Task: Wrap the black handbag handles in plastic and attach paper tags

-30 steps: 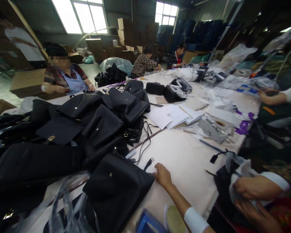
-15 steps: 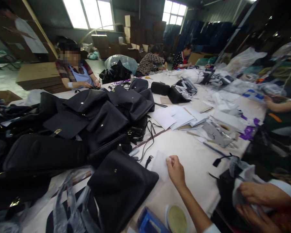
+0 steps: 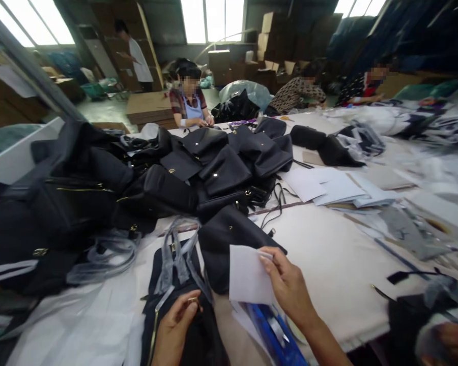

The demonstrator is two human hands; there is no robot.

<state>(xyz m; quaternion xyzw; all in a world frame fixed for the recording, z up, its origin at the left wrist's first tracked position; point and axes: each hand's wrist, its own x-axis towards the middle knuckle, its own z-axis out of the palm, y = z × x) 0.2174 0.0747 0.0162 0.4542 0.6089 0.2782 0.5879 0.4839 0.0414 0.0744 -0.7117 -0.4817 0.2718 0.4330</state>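
My right hand (image 3: pixel 288 287) pinches a white paper sheet (image 3: pixel 247 274) by its right edge and holds it up over the near edge of the table. Under it lie a blue packet (image 3: pixel 269 328) and more white paper. My left hand (image 3: pixel 173 325) is low at the bottom, its fingers pinched on a small gold zip pull of a black bag (image 3: pixel 202 340) that lies flat in front of me. A second black bag (image 3: pixel 229 239) rests just behind the sheet. Clear plastic wrapping (image 3: pixel 179 254) drapes over the near bag.
A heap of black bags (image 3: pixel 145 188) fills the left and middle of the pale table (image 3: pixel 328 259). White sheets (image 3: pixel 328 185) and grey scraps lie to the right. Several people sit at the far side; a co-worker's hand (image 3: pixel 448 340) shows at bottom right.
The view has swung left. My right hand lifted the white sheet off the table and drew it nearer. My left hand came into view, pinching the near bag's zip pull.
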